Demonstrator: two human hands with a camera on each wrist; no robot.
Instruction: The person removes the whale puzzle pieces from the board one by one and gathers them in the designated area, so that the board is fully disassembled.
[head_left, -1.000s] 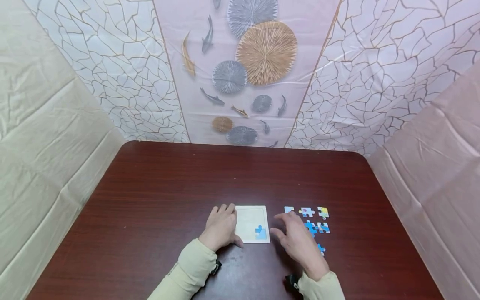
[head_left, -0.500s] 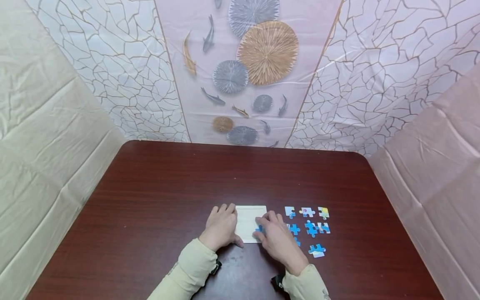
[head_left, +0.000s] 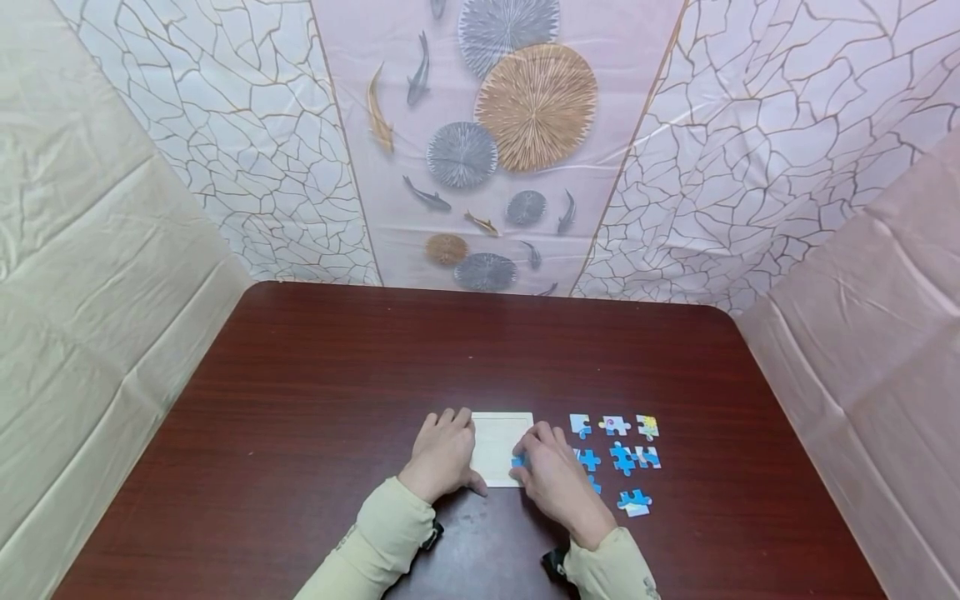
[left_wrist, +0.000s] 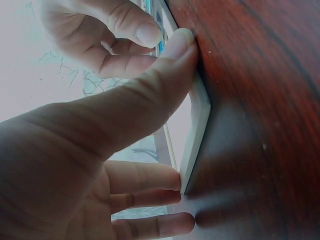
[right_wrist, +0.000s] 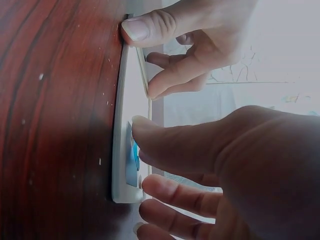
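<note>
A shallow white puzzle tray [head_left: 495,437] lies flat on the table in the head view. My left hand [head_left: 441,454] holds its left side, with the thumb on the near edge and fingers along the left edge in the left wrist view. In the tray's near right corner sits a blue puzzle piece [head_left: 518,461], partly hidden by my right hand [head_left: 558,483]. The right wrist view shows the right thumb and index finger pinching this blue piece [right_wrist: 131,170] low over the tray floor, the other fingers spread behind.
Several loose jigsaw pieces lie right of the tray, among them a yellow-patterned piece [head_left: 647,427], a pink-swirl piece [head_left: 614,425] and a blue-and-white piece [head_left: 635,502]. The dark red table [head_left: 360,358] meets patterned cloth walls at the back and sides.
My right hand has moved left from above the loose pieces to the tray's near right corner, and its fingers have come together at the blue piece. The left hand stays put.
</note>
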